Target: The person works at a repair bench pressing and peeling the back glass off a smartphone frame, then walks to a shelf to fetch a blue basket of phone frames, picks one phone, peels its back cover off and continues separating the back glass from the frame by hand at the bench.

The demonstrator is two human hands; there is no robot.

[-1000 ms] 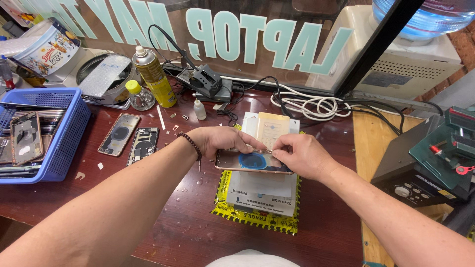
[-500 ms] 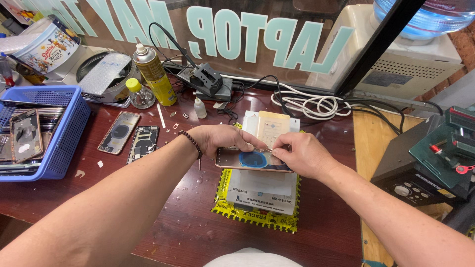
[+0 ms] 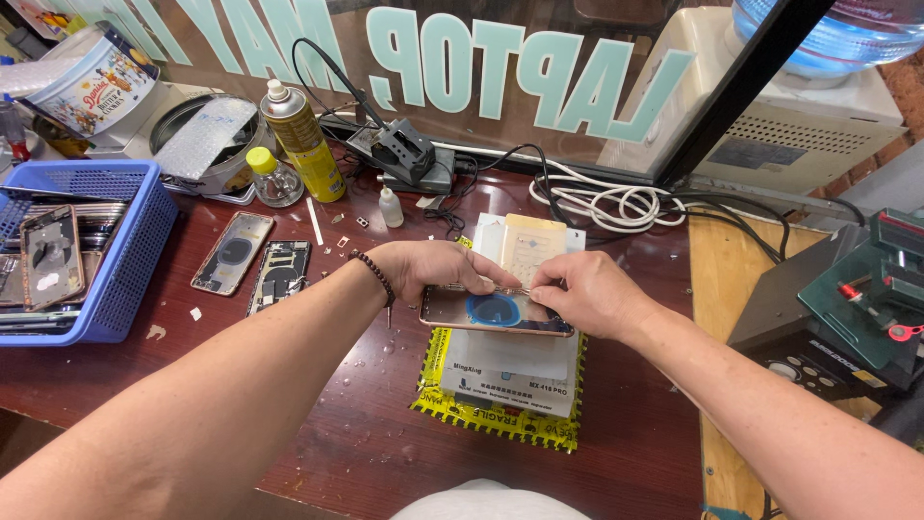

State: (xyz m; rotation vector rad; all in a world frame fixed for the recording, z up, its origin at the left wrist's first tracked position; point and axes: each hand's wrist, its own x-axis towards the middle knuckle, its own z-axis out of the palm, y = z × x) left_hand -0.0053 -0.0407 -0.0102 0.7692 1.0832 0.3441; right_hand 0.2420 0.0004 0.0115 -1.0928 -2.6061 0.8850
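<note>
Phone housing [image 3: 496, 313], opened, lies flat on a white box wrapped in yellow tape [image 3: 500, 380], near the middle of the dark red bench [image 3: 366, 433]. A blue ring-shaped part shows inside the housing.

Left hand [image 3: 433, 270] rests on the housing's far left corner, fingers curled down onto the frame edge. Right hand [image 3: 577, 289] is pinched shut at the far long edge, thumb and forefinger closed on something small and thin at the rim; what exactly sits between the fingertips is too small to tell. The two hands nearly meet above the top edge.

Handling judgement: housing looks light, thin and stiff, with a glass-like back that would crack or scratch under a point load. Safest hold is on the metal frame along the long sides, not on the inner parts or the blue ring. The smooth box beneath may let it slide, so one hand steadying a corner seems needed.

Also on bench: two more phone housings [image 3: 255, 265] to the left, a blue plastic basket [image 3: 125, 260] holding further ones, a yellow spray can [image 3: 298, 140], a small clear bottle with yellow cap [image 3: 269, 178], a coil of white cable [image 3: 616, 202].
</note>
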